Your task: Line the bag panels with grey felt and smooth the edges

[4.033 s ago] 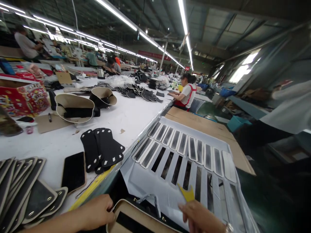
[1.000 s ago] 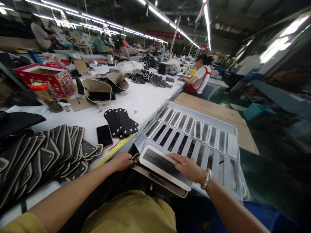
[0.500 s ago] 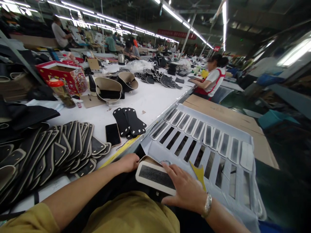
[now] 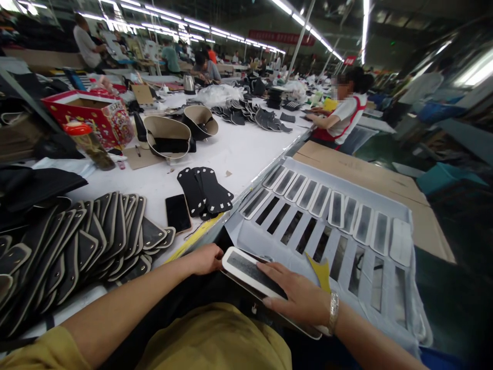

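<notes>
The left hand (image 4: 208, 258) is closed on the left end of the bag (image 4: 252, 292), its fingers curled and its thumb mostly hidden. The right hand (image 4: 298, 295) lies bent over a pale-rimmed panel (image 4: 242, 263), fingers across the dark face and thumb at the near edge; whether it grips or only presses, I cannot tell. The panel sits slanted on top of the bag, in front of the person's yellow shirt (image 4: 219, 339), its left end just beside the left hand. A silvery bracelet (image 4: 333, 311) circles the right wrist. Just beyond the right hand, a yellow piece (image 4: 320, 271) lies on the slatted rack (image 4: 269, 245), where more pale-rimmed panels stand in a row along the far side. On the bench (image 4: 246, 162), left of the rack, are a phone (image 4: 177, 211), dark screen up, and black straps (image 4: 210, 190) overlapping just beside it. Farther left, dark flaps (image 4: 96, 234) with pale edges lie fanned in a heap. Behind them stand a bottle (image 4: 90, 146) with an orange lid and a red box (image 4: 84, 113).
</notes>
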A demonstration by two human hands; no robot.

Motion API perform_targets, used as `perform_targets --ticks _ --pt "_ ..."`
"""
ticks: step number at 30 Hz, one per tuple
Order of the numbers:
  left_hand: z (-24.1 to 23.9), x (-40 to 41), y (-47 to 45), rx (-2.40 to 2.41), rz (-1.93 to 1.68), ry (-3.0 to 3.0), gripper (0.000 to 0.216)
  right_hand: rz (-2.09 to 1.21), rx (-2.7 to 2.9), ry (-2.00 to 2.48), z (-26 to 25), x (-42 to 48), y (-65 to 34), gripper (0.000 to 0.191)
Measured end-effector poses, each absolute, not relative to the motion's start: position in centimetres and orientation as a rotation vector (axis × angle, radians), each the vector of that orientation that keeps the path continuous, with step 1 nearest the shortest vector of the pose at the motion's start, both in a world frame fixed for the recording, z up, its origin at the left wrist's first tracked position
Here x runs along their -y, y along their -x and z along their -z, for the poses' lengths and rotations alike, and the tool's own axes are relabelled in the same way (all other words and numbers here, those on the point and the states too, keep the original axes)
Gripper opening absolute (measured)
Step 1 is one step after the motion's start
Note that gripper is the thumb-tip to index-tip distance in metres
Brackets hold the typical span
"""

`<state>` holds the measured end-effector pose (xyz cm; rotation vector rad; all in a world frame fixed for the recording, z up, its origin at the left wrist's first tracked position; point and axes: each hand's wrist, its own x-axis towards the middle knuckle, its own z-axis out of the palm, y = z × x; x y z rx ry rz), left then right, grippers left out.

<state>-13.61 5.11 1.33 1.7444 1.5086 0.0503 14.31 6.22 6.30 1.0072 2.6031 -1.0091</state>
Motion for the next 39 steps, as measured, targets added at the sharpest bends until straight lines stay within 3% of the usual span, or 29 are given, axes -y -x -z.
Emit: perform_targets --ticks 7,12,18,25,39 --pt "-1.4 -5.4 13.6 -1.488 -0.08 -1.707 0.024 0.636 -2.69 -1.155 -4.6 -5.8 -14.4 0.073" --pt "-1.1 -5.4 13.7 -1.47 -0.096 -1.657 0.024 0.619 -2.652 -1.161 -4.8 -5.9 -14.7 0.071" --pt "-0.3 -5.3 13.9 -1.467 -0.122 -1.622 0.026 0.639 -2.653 -0.856 -5.6 -6.0 -15.2 0.077" --pt "-0.5 -5.4 13.8 -1.465 -0.136 -1.632 0.023 0.705 -2.597 -0.911 -6.1 -7.7 -14.2 0.071" --pt "-0.3 -5.3 13.8 -1.464 -0.161 -1.554 0.025 0.283 -2.56 -1.103 -5.3 -4.9 -12.4 0.064"
